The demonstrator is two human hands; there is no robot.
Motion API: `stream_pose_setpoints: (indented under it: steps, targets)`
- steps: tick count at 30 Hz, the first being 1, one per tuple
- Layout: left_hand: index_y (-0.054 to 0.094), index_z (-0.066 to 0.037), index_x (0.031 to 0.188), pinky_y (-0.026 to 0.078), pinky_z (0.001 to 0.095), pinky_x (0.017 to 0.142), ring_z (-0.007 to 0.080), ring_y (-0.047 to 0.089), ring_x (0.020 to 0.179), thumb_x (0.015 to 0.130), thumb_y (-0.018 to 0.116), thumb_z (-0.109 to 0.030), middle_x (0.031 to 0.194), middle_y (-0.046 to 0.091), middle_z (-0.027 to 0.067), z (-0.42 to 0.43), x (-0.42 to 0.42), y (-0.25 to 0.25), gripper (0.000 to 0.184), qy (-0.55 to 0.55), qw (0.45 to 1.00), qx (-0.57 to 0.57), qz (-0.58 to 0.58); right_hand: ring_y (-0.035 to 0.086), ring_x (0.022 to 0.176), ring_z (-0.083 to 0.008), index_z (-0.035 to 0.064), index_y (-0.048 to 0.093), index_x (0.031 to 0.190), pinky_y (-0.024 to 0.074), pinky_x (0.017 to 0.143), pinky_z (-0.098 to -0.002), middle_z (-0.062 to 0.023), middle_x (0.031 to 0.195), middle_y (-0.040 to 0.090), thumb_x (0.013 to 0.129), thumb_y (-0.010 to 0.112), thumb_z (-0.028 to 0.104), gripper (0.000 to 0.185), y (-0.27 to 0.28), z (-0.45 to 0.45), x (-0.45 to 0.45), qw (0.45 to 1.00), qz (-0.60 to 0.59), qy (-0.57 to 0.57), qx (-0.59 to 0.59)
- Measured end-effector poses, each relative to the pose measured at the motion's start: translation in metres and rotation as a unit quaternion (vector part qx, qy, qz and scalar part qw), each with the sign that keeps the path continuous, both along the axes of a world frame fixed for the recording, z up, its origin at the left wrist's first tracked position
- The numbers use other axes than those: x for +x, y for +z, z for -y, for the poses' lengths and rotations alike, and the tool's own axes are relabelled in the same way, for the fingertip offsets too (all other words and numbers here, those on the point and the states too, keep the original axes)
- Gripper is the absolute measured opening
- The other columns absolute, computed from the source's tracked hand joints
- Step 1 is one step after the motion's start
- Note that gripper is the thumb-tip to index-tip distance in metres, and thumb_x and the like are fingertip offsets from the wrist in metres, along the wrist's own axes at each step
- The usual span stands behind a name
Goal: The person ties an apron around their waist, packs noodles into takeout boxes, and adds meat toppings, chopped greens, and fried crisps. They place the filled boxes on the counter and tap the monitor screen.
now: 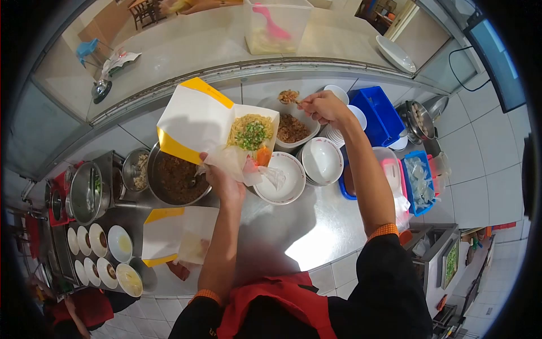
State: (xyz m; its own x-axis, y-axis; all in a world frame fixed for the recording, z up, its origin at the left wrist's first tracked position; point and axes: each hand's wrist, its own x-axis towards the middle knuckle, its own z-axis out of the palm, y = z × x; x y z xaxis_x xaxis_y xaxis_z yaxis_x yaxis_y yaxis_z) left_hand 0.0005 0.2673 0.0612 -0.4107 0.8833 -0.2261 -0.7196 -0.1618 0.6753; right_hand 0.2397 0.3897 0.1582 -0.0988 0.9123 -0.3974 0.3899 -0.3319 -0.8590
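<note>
My left hand (224,182) is closed on the near edge of an open white and yellow takeaway box (195,116), tilted up above the counter. Noodles (238,131) topped with chopped green onion (252,134) lie in it, beside an orange-red item and clear plastic bags (230,158). In my right hand (327,107) is a spoon (301,103) heaped with brown minced topping (288,96). It hovers over a white tub (307,140) of similar brown topping, to the right of the box. Stacked white bowls (323,161) stand below my right hand.
A large pot (155,189) of brown sauce stands left of my left forearm. Another open box (164,237) lies nearer me. Several small bowls (119,244) fill the left side. Blue baskets (375,116) stand right; a co-worker's arm (76,316) shows lower left.
</note>
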Motion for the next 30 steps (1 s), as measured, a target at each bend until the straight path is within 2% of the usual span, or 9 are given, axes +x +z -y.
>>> stream_pose_setpoints:
  steps: [2, 5, 8, 11, 19, 21, 25, 29, 30]
  targets:
    - [0.043, -0.002, 0.117, 0.049, 0.0373, 0.083, 0.0215, 0.054, 0.098, 0.092, 0.037, -0.052, 0.107, 0.053, 0.0094, -0.002, 0.005, 0.002, 0.056, -0.008, 1.000, 0.013, 0.002, 0.043, 0.049, -0.0070, 0.0010, 0.066, 0.088, 0.0288, 0.039, -0.0216, -0.0010, 0.064, 0.054, 0.081, 0.060, 0.013, 0.015, 0.013, 0.012, -0.013, 1.000, -0.005, 0.022, 0.009]
    - [0.043, -0.002, 0.117, 0.049, 0.0373, 0.083, 0.0217, 0.054, 0.099, 0.091, 0.038, -0.054, 0.108, 0.052, 0.0101, 0.000, 0.012, 0.010, 0.058, -0.029, 0.999, 0.010, 0.017, 0.054, 0.053, -0.0124, -0.0003, 0.068, 0.086, 0.0417, 0.045, -0.0263, -0.0058, 0.063, 0.060, 0.078, 0.063, 0.011, 0.014, 0.010, 0.037, -0.039, 0.970, 0.131, 0.071, 0.193]
    - [0.043, -0.003, 0.117, 0.049, 0.0378, 0.083, 0.0223, 0.054, 0.099, 0.091, 0.038, -0.054, 0.109, 0.051, 0.0105, -0.004, 0.011, 0.005, 0.058, -0.018, 0.999, 0.023, 0.013, 0.063, 0.066, -0.0335, -0.0006, 0.067, 0.076, 0.0495, 0.063, -0.0361, -0.0225, 0.071, 0.062, 0.065, 0.061, 0.000, 0.013, -0.004, 0.054, -0.055, 0.918, 0.154, 0.062, 0.360]
    - [0.043, -0.004, 0.117, 0.049, 0.0386, 0.083, 0.0218, 0.054, 0.100, 0.092, 0.038, -0.053, 0.110, 0.051, 0.0104, -0.002, 0.007, 0.005, 0.056, -0.021, 0.999, 0.021, 0.027, 0.064, 0.067, -0.0296, -0.0019, 0.068, 0.081, 0.0505, 0.065, -0.0346, -0.0196, 0.071, 0.064, 0.070, 0.065, 0.004, 0.013, -0.006, 0.055, -0.049, 0.853, 0.219, 0.003, 0.474]
    - [0.047, -0.007, 0.115, 0.050, 0.0416, 0.081, 0.0210, 0.055, 0.098, 0.092, 0.039, -0.050, 0.107, 0.053, 0.0073, 0.006, -0.010, -0.003, 0.050, 0.013, 0.998, 0.062, 0.019, 0.060, 0.074, -0.0409, -0.0024, 0.065, 0.070, 0.0474, 0.067, -0.0472, -0.0274, 0.078, 0.060, 0.074, 0.059, 0.007, 0.012, -0.084, -0.007, -0.005, 0.833, 0.458, 0.026, 0.310]
    - [0.048, -0.007, 0.115, 0.050, 0.0409, 0.080, 0.0216, 0.055, 0.096, 0.093, 0.036, -0.051, 0.106, 0.054, 0.0074, 0.010, -0.016, 0.010, 0.051, -0.020, 0.998, 0.001, 0.060, 0.061, 0.072, -0.0401, -0.0024, 0.065, 0.071, 0.0467, 0.066, -0.0481, -0.0267, 0.073, 0.060, 0.078, 0.059, 0.015, 0.020, -0.080, -0.018, -0.006, 0.856, 0.383, 0.040, 0.345]
    - [0.049, -0.012, 0.112, 0.046, 0.0387, 0.084, 0.0213, 0.052, 0.099, 0.092, 0.034, -0.055, 0.106, 0.053, 0.0058, 0.017, -0.023, 0.035, 0.050, -0.005, 0.995, -0.064, 0.076, 0.057, 0.048, -0.0194, 0.0000, 0.061, 0.055, 0.0461, 0.051, -0.0332, -0.0093, 0.046, 0.054, 0.087, 0.049, 0.046, 0.057, 0.038, -0.052, -0.032, 0.907, 0.028, -0.206, 0.365]
    - [0.048, -0.013, 0.112, 0.046, 0.0390, 0.085, 0.0202, 0.050, 0.103, 0.091, 0.031, -0.058, 0.106, 0.053, 0.0055, 0.022, -0.040, 0.019, 0.053, -0.018, 0.998, -0.029, 0.058, 0.059, 0.055, -0.0224, -0.0028, 0.056, 0.071, 0.0535, 0.051, -0.0340, -0.0106, 0.065, 0.052, 0.085, 0.056, 0.036, 0.042, 0.121, -0.085, -0.051, 0.941, -0.136, -0.236, 0.204]
    - [0.050, -0.012, 0.110, 0.042, 0.0408, 0.089, 0.0215, 0.049, 0.104, 0.090, 0.036, -0.052, 0.107, 0.053, 0.0060, 0.026, -0.045, 0.021, 0.047, -0.060, 0.964, 0.012, 0.259, 0.060, 0.059, -0.0247, -0.0040, 0.054, 0.073, 0.0557, 0.054, -0.0365, -0.0115, 0.067, 0.051, 0.083, 0.056, 0.029, 0.034, 0.127, -0.090, -0.058, 0.937, -0.137, -0.248, 0.206]
